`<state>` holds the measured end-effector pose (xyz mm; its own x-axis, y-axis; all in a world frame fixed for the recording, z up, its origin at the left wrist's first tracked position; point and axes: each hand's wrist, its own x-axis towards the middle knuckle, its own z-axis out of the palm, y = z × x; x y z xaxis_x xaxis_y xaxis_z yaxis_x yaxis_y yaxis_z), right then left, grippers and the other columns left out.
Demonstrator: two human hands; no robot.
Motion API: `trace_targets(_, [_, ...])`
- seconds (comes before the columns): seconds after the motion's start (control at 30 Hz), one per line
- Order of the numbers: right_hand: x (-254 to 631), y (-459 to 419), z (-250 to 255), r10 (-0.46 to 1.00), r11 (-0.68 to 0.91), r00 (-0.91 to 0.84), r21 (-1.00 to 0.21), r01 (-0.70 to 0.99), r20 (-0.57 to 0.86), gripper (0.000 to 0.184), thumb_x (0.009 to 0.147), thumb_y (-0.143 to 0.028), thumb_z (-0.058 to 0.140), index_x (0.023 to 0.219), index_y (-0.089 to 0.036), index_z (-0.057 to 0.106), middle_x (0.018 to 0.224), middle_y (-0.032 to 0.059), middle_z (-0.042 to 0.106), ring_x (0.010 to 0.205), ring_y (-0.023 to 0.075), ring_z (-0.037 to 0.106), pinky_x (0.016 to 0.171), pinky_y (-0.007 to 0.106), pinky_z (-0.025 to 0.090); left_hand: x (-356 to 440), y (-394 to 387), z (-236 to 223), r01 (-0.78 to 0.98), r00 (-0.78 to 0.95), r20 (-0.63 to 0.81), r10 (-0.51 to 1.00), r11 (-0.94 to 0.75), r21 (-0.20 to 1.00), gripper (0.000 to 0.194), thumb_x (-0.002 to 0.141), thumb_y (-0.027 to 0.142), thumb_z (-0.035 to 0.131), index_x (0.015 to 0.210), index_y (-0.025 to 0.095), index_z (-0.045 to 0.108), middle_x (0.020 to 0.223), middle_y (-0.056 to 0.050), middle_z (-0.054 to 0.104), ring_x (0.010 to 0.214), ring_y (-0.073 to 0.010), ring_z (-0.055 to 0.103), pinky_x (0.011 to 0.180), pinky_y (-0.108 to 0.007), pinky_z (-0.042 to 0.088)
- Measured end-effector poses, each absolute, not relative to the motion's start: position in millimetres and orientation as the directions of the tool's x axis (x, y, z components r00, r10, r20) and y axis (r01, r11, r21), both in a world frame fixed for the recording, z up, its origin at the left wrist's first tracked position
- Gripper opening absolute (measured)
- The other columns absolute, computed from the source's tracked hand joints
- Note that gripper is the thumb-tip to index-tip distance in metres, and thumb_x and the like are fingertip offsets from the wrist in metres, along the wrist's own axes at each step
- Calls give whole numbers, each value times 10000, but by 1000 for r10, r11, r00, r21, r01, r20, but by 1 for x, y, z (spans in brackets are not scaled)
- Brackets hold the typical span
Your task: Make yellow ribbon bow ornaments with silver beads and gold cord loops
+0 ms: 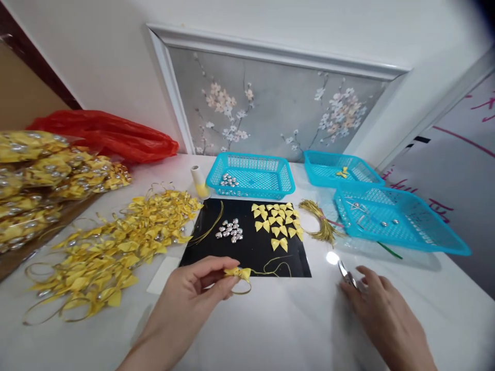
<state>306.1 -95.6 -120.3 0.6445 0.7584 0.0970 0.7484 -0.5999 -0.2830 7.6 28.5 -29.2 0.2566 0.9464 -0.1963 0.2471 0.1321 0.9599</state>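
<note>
The step in hand looked like finishing a small yellow fabric bow with a gold cord loop (243, 274), at six o'clock on the black rectangular mat (251, 251). The left hand (199, 286) grasped it between finger and thumb. At four o'clock, the right hand's (382, 306) fingers curled at a small silver metal clipper (348, 276); whether they gripped it firmly, I could not tell. The next move seemed to call for a steady pinch and careful blades.

On the glossy white desk (278, 330), a heap of yellow bows (127, 247) spread at nine o'clock, and a blue plastic basket (266, 180) stood at twelve. Behind it, a white-framed grey floral panel (266, 98) covered the wall (270, 20).
</note>
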Motion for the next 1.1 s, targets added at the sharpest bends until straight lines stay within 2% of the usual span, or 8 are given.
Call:
trace_targets(0.2, [304, -98, -126, 768, -586, 638, -348, 731, 47, 275, 870, -390, 369, 885, -208, 574, 874, 142, 686, 773, 352, 670, 641, 449, 488, 12, 23, -17, 298, 202, -109, 973, 45, 953, 116, 637, 291, 784, 749, 290, 812, 693, 13, 776, 604, -144, 674, 539, -167, 546])
trace_targets(0.3, [279, -98, -111, 798, -505, 596, -442, 742, 90, 242, 903, -369, 346, 903, -232, 545, 850, 76, 665, 720, 258, 665, 616, 362, 498, 15, 21, -14, 288, 188, -55, 981, -2, 958, 106, 624, 257, 779, 712, 306, 811, 676, 23, 778, 589, -140, 685, 515, -150, 543])
trace_targets(0.33, [267, -98, -103, 821, -446, 562, -496, 745, 107, 242, 937, -378, 340, 946, -244, 541, 823, 32, 654, 684, 200, 658, 621, 306, 507, 16, 20, -14, 290, 190, -49, 980, -9, 957, 113, 623, 249, 776, 712, 308, 811, 662, 26, 776, 576, -139, 686, 501, -146, 541])
trace_targets(0.4, [237, -96, -86, 890, -172, 419, -720, 672, 178, 205, 985, -365, 377, 1003, -257, 550, 701, -29, 607, 556, 140, 598, 531, 233, 468, 17, 17, -15, 306, 191, -47, 981, -13, 952, 120, 624, 245, 769, 723, 302, 807, 653, 27, 777, 561, -143, 695, 486, -147, 545])
trace_targets(0.47, [209, -92, -71, 920, 20, 298, -790, 612, 254, 219, 1012, -334, 378, 1109, -280, 567, 667, -53, 589, 538, 122, 590, 538, 207, 471, 17, 14, -16, 332, 179, -33, 983, -29, 943, 125, 639, 244, 757, 744, 298, 798, 681, 28, 787, 566, -151, 711, 500, -158, 561])
trace_targets(0.57, [181, -82, -60, 921, 180, 169, -769, 613, 350, 267, 1026, -350, 354, 1134, -297, 592, 792, -19, 628, 631, 134, 618, 592, 228, 485, 16, 7, -19, 397, 139, 102, 985, -150, 906, 99, 683, 237, 741, 743, 308, 775, 698, 51, 772, 552, -136, 695, 530, -164, 570])
trace_targets(0.7, [172, -71, -59, 913, 192, 155, -734, 651, 376, 298, 1010, -351, 392, 1165, -251, 627, 808, 28, 610, 650, 169, 596, 588, 277, 480, 14, 0, -22, 480, 151, 264, 952, -305, 823, 78, 756, 251, 726, 779, 323, 746, 703, 67, 736, 524, -119, 648, 511, -167, 542])
trace_targets(1.1, [169, -66, -59, 915, 162, 179, -737, 656, 361, 283, 995, -312, 421, 1121, -223, 657, 797, 49, 608, 658, 183, 586, 599, 297, 484, 13, 0, -22, 488, 279, 323, 904, -424, 763, 88, 829, 234, 675, 815, 320, 688, 714, 76, 710, 581, -113, 663, 546, -159, 531])
